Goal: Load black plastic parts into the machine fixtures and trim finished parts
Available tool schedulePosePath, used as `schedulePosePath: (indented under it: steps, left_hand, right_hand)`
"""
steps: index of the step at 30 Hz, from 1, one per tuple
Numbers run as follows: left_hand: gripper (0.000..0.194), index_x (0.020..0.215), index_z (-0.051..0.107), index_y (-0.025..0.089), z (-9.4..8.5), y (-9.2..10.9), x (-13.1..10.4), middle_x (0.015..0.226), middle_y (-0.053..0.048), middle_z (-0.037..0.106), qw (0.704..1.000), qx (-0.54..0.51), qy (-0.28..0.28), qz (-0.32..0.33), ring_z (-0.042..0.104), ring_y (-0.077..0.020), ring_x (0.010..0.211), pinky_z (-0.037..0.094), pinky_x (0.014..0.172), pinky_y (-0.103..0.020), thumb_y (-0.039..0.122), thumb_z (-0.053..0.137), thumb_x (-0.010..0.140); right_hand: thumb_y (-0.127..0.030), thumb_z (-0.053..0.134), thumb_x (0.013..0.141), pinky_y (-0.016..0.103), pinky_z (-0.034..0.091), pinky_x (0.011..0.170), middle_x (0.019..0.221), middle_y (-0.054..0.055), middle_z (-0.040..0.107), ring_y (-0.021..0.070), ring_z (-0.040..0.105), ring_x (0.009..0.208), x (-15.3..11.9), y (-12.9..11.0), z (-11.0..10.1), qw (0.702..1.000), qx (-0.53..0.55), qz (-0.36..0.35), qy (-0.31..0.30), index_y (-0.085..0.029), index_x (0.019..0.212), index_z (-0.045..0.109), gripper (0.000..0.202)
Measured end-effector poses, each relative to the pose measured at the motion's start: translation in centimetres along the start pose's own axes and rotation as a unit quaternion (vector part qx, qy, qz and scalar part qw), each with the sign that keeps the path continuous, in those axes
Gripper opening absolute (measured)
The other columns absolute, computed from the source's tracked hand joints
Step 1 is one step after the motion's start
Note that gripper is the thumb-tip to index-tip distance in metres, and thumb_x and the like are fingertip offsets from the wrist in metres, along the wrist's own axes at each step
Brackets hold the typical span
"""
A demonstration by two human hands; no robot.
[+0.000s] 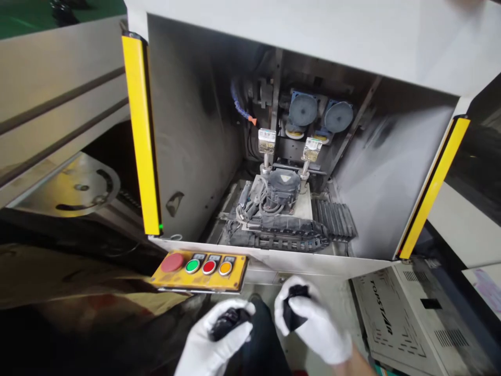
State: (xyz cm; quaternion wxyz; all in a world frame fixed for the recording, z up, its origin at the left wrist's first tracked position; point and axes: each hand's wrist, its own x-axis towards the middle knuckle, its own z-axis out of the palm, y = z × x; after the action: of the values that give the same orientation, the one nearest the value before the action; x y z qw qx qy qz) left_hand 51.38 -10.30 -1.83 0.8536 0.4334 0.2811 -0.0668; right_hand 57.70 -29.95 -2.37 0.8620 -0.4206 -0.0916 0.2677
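Observation:
My left hand [205, 339], in a white glove, is closed around a small glossy black piece [228, 321] near the bottom of the view. To its right, my white-gloved right hand [319, 326] grips another black piece [293, 309] with flat, angular sides. A gap separates the two hands, and both are in front of the open machine cabinet. The fingers partly cover both pieces, so I cannot make out their exact kind.
A yellow control panel [161, 279] with several coloured buttons juts out above my left hand. Inside the cabinet stand two posts with metal blocks [266, 141] [312, 150], before blue-grey round discs [303, 109]. Yellow bars [141, 136] [434, 188] flank the opening. A TOPSTAR box [403, 318] stands at right.

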Motion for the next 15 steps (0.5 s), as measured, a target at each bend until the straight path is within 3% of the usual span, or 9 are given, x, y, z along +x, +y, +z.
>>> schedulePosePath:
  steps: [2,3,5,6,8,10,11,13,15]
  left_hand:
    - [0.034,0.08,0.081,0.024,2.0,4.5,0.3,0.089,-0.005,0.077,0.983,0.105,0.04,0.147,0.069,-0.0268,0.085,0.06,0.074,-0.032,0.027,0.104,0.054]
    - [0.034,0.079,0.081,0.023,3.5,7.3,0.8,0.087,-0.004,0.076,0.964,0.147,0.039,0.217,0.068,-0.0252,0.083,0.059,0.073,-0.031,0.033,0.103,0.055]
    - [0.028,0.077,0.08,0.024,7.3,13.1,3.1,0.083,-0.002,0.076,0.902,0.204,0.036,0.378,0.066,-0.0212,0.08,0.056,0.073,-0.031,0.043,0.097,0.066]
    - [0.023,0.076,0.08,0.023,9.4,15.9,4.9,0.08,-0.001,0.074,0.863,0.207,0.033,0.461,0.065,-0.0195,0.079,0.054,0.075,-0.032,0.043,0.093,0.073]
    - [0.025,0.071,0.076,0.019,13.6,20.7,9.4,0.071,-0.001,0.07,0.805,0.208,0.004,0.556,0.058,-0.0156,0.068,0.049,0.071,-0.034,0.039,0.088,0.079]
    - [0.027,0.07,0.072,0.018,17.3,24.2,14.2,0.068,0.002,0.067,0.792,0.196,-0.024,0.578,0.057,-0.0118,0.07,0.047,0.075,-0.032,0.037,0.088,0.08]
    - [0.027,0.069,0.069,0.017,18.8,25.3,16.4,0.067,0.004,0.066,0.8,0.188,-0.026,0.569,0.056,-0.0099,0.071,0.047,0.078,-0.03,0.033,0.088,0.079]
    - [0.028,0.073,0.067,0.015,21.0,26.7,19.9,0.068,0.005,0.065,0.83,0.204,-0.063,0.515,0.056,-0.0075,0.074,0.046,0.082,-0.027,0.032,0.087,0.079]
    - [0.028,0.073,0.066,0.014,22.3,27.0,22.1,0.068,0.003,0.067,0.853,0.233,-0.107,0.455,0.056,-0.0075,0.069,0.046,0.076,-0.027,0.033,0.085,0.081]
  right_hand:
    - [-0.031,0.075,0.092,0.03,0.047,0.061,0.076,0.003,0.072,0.0151,0.061,0.059,1.5,-5.5,0.4,0.99,-0.126,-0.063,0.004,-0.02,0.091,0.074,0.011]
    - [-0.027,0.076,0.092,0.031,0.049,0.064,0.076,0.002,0.072,0.0157,0.062,0.062,2.7,-8.5,0.7,0.97,-0.213,-0.115,0.013,-0.021,0.088,0.074,0.008]
    - [-0.023,0.079,0.089,0.034,0.054,0.078,0.08,0.002,0.073,0.0175,0.066,0.074,6.7,-14.5,1.0,0.888,-0.372,-0.26,0.077,-0.022,0.082,0.075,0.008]
    - [-0.024,0.08,0.088,0.036,0.054,0.082,0.08,0.001,0.073,0.0181,0.066,0.077,9.3,-17.2,1.1,0.849,-0.389,-0.344,0.096,-0.023,0.082,0.074,0.008]
    - [-0.03,0.079,0.089,0.035,0.055,0.083,0.077,-0.001,0.07,0.0163,0.066,0.076,15.2,-21.7,0.6,0.812,-0.367,-0.442,0.107,-0.023,0.082,0.071,0.013]
    - [-0.038,0.082,0.086,0.031,0.054,0.078,0.069,-0.004,0.067,0.0133,0.063,0.069,21.0,-24.7,-0.4,0.806,-0.332,-0.477,0.117,-0.023,0.078,0.067,0.023]
    - [-0.041,0.085,0.083,0.03,0.054,0.076,0.067,-0.005,0.067,0.0126,0.063,0.067,23.5,-25.6,-1.0,0.811,-0.332,-0.468,0.116,-0.023,0.075,0.065,0.028]
    - [-0.048,0.09,0.075,0.029,0.054,0.069,0.064,-0.004,0.067,0.0123,0.063,0.063,27.1,-26.5,-2.2,0.836,-0.336,-0.421,0.106,-0.021,0.072,0.063,0.038]
    - [-0.054,0.093,0.069,0.028,0.053,0.062,0.063,-0.003,0.067,0.0124,0.063,0.059,28.9,-26.5,-3.0,0.864,-0.333,-0.367,0.094,-0.02,0.071,0.062,0.046]
